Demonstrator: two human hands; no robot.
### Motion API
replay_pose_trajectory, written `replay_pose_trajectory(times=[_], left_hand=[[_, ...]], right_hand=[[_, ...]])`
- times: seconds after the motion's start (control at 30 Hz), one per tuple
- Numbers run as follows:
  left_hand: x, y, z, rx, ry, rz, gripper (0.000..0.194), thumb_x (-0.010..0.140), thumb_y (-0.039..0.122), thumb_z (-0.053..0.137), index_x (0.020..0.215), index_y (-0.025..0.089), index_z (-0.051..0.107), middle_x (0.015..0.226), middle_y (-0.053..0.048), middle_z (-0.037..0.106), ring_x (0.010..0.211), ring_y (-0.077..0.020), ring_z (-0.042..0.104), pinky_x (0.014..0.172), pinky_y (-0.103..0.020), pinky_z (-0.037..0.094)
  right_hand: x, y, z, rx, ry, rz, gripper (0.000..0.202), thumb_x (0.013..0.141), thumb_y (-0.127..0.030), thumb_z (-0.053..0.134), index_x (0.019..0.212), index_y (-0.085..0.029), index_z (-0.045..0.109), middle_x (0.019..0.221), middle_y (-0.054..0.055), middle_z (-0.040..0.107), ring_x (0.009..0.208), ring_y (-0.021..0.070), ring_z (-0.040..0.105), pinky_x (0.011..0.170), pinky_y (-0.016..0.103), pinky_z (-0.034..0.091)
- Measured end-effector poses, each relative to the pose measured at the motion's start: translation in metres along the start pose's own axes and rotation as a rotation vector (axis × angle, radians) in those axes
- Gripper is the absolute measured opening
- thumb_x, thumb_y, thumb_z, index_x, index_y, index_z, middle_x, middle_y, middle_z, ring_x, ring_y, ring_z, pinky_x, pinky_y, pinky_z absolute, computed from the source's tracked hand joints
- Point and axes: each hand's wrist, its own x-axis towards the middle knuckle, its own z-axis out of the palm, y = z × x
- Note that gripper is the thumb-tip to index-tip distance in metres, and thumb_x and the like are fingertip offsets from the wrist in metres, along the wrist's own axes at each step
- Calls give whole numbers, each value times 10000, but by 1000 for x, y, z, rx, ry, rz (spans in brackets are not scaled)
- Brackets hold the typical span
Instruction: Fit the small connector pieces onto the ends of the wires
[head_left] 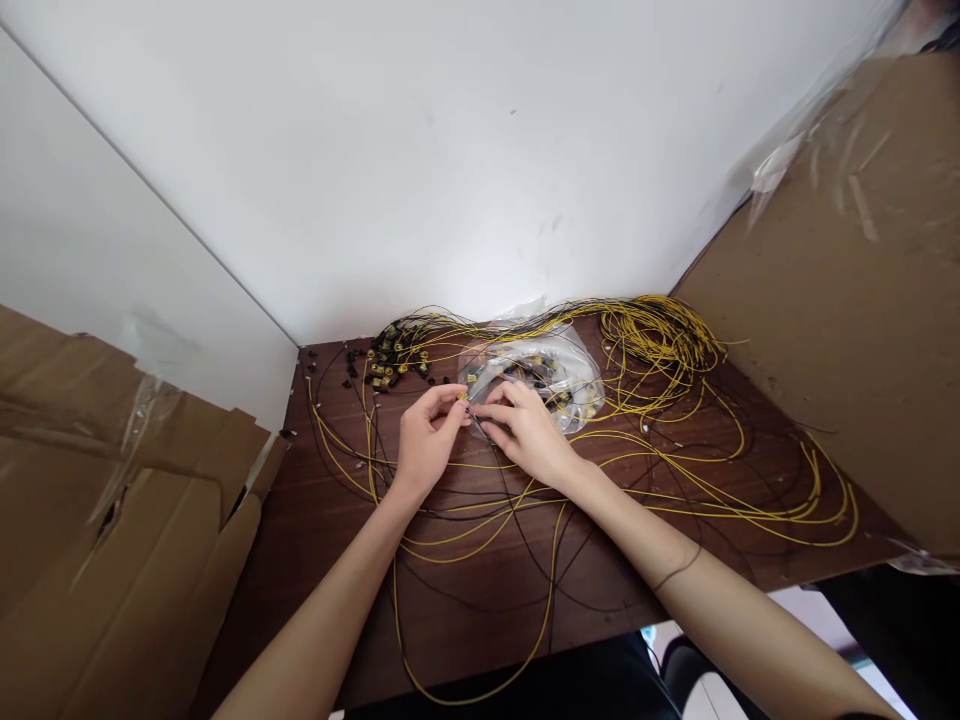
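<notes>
At the middle of the dark wooden table (300, 600), my left hand (429, 437) pinches a small yellow and black part (463, 397) between thumb and fingertips. My right hand (527, 432) touches the same spot from the right, its thumb and fingers closed on a thin black wire (474, 412). A clear plastic bag (585, 365) with yellow and black pieces in it lies just behind both hands. Beyond my left hand is a pile of small black and yellow connectors (394, 355).
A coil of yellow and black wires (660, 340) lies at the back right, with loose strands looping across the table and under my forearms. Cardboard (112, 540) stands on the left, and a cardboard panel (847, 300) on the right. A white wall (450, 150) rises behind.
</notes>
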Motion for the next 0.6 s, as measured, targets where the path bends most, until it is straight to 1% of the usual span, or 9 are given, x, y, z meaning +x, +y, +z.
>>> replay_pose_trajectory(times=[0.17,0.27,0.37,0.5,0.6], left_hand=[[0,-1,1,61,0,35,221,745,246,622,929,123,629,832,-44,653,661,-114,613,663,-245,526],[0,-1,1,84,-18,49,224,758,252,612,941,125,631,853,-51,649,682,-118,604,668,-248,524],[-1,-2,0,98,-38,60,232,770,264,600,955,129,633,874,-59,646,728,-134,601,669,-256,528],[-1,-3,-1,112,-52,70,226,766,264,606,950,139,643,885,-60,646,758,-145,596,657,-256,529],[-1,-3,-1,107,-57,67,224,763,260,608,950,142,643,875,-56,648,740,-142,594,649,-256,529]], right_hand=[[0,-2,1,-88,-2,5,169,839,-216,556,972,-206,659,929,66,541,889,209,447,773,349,377],[0,-2,1,-89,27,34,110,816,-226,587,899,-194,653,909,62,538,888,213,453,764,350,381],[1,-1,-1,-14,92,84,82,790,-231,616,854,-193,650,895,58,540,895,214,469,777,353,394],[4,1,-7,140,190,143,76,787,-199,603,850,-185,643,872,53,568,878,198,513,805,346,416],[5,2,-11,200,213,157,86,785,-166,577,851,-176,632,856,46,607,842,184,544,782,326,432]])
